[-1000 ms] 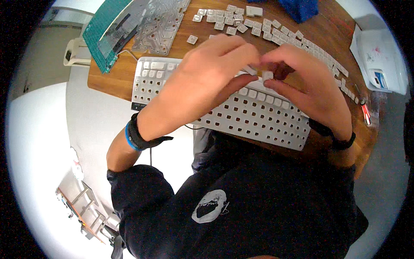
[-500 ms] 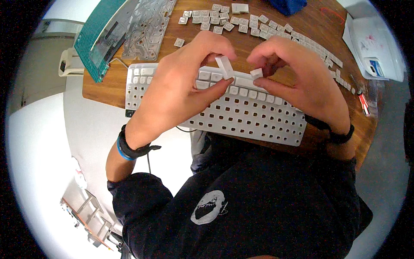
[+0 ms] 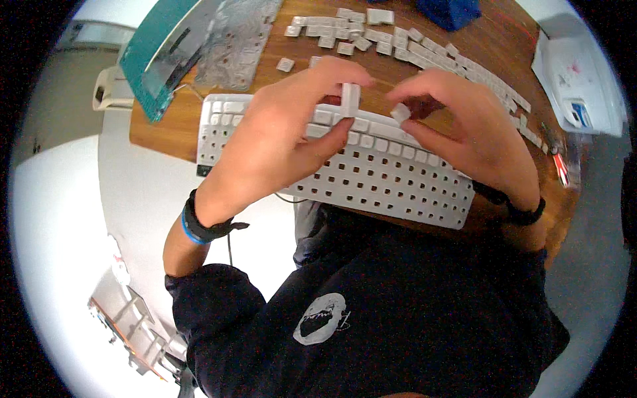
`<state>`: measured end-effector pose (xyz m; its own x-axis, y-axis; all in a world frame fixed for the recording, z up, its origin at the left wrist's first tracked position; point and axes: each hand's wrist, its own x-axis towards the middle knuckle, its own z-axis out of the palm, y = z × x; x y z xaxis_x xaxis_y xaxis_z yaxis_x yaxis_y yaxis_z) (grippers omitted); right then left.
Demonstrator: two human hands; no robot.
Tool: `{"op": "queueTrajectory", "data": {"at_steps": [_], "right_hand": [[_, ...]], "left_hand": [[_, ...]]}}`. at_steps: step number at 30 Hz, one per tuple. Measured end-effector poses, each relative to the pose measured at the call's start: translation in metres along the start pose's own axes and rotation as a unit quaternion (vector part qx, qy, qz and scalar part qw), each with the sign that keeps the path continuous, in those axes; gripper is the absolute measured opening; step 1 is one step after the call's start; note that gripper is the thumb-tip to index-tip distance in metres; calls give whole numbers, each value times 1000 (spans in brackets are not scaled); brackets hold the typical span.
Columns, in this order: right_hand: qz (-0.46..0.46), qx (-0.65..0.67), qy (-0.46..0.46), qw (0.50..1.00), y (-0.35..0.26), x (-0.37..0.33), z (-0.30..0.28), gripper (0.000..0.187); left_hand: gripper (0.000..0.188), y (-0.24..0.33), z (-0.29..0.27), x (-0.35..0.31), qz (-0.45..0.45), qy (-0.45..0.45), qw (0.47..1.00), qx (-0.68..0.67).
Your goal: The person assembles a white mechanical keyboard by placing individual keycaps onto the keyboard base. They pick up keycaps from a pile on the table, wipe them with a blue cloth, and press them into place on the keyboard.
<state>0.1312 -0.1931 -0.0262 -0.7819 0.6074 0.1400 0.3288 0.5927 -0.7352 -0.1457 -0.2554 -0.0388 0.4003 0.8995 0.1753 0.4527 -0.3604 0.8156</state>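
Pinched between the thumb and fingers of my left hand (image 3: 272, 126) is a long white keycap (image 3: 351, 101), held upright. My right hand (image 3: 471, 123) grips a small white keycap (image 3: 400, 113) with thumb and index finger, a short gap away from the long one. Both hands hover over a white keyboard (image 3: 378, 182) that lies at the near edge of the desk. Keys sit in its far rows, while the nearer rows show bare square holes. My left hand hides part of its left half.
Loose white keycaps (image 3: 345, 48) spread in a long band across the wooden desk (image 3: 162, 132). A patterned clear sheet (image 3: 235, 46) and a green mat (image 3: 142, 69) lie at the far left. On the right are a plastic tub (image 3: 574, 79) and a red-handled tool (image 3: 561, 168).
The long keycap has turned from slanted to upright in my left hand. The small keycap has tilted in my right fingers. The whole view has shifted slightly.
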Motion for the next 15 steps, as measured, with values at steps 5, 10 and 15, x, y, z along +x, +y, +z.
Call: {"op": "queueTrajectory", "data": {"at_steps": [5,10,15], "right_hand": [[54,-30,-49,997,4,-3,-4,28],[51,-61,-83,993,7,4,4,25],[40,-96,-117,988,11,15,10,24]], "left_hand": [[37,-12,-11,-12,50,32,994,94],[37,-22,-31,-42,-39,72,995,65],[42,-39,-75,-78,-43,96,992,69]]}}
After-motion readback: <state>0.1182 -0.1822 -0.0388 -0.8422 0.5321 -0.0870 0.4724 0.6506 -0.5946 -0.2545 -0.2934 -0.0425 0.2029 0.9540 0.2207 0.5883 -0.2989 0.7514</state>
